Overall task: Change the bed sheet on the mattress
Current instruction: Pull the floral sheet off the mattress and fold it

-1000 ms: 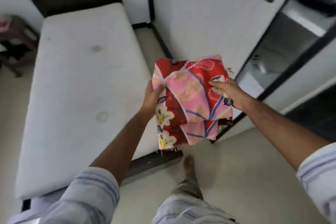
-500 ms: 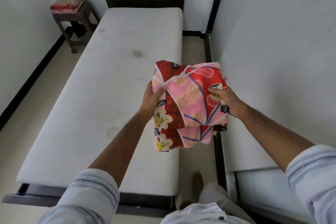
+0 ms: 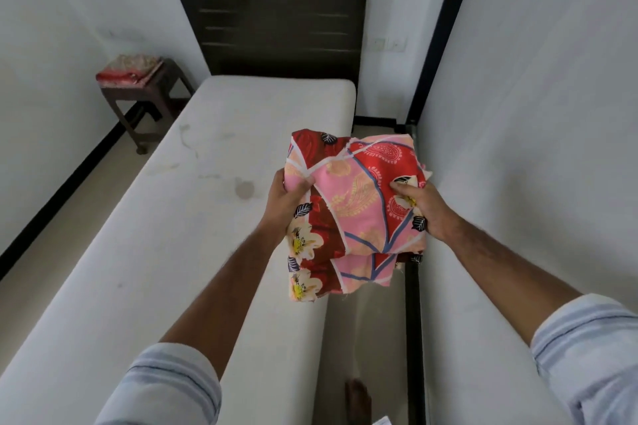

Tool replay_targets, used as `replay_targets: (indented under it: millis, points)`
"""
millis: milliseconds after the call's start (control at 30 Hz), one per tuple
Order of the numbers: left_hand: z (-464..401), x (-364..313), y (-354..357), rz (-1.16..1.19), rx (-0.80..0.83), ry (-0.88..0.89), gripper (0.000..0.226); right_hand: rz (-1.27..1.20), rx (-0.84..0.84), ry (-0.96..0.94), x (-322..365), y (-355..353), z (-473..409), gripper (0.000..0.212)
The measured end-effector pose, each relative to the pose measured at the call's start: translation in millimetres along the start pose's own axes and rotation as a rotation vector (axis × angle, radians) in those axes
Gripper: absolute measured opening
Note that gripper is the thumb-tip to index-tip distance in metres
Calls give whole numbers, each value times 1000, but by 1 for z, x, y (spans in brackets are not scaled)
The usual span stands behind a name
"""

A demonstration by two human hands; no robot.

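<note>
Standing at the foot end, left hand (image 3: pixel 288 196) and right hand (image 3: pixel 423 208) clamped on opposite sides of the folded floral bed sheet (image 3: pixel 352 210), held up over the right edge of the bare mattress (image 3: pixel 165 234). Best set down mid-mattress, then unfolded toward the dark headboard (image 3: pixel 276 31), edges kept square.

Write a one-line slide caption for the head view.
Both hands, left and right, hold a folded floral sheet beside the bare mattress.
</note>
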State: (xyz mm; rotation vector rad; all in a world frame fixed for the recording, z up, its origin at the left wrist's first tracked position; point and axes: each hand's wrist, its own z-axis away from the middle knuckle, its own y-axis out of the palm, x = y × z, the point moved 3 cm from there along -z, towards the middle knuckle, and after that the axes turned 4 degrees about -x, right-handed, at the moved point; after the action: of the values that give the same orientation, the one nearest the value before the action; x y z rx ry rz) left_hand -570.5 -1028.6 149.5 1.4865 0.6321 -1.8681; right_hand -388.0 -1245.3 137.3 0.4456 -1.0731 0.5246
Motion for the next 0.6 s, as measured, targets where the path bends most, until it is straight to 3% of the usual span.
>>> replay_targets:
  millis: [200, 600]
  points:
    - [-114, -65, 55, -29, 21, 62, 69, -2, -10, -76, 94, -27, -109, 38]
    - [-435, -177, 226, -29, 250, 134, 59, -110, -132, -169, 248, -123, -382, 49]
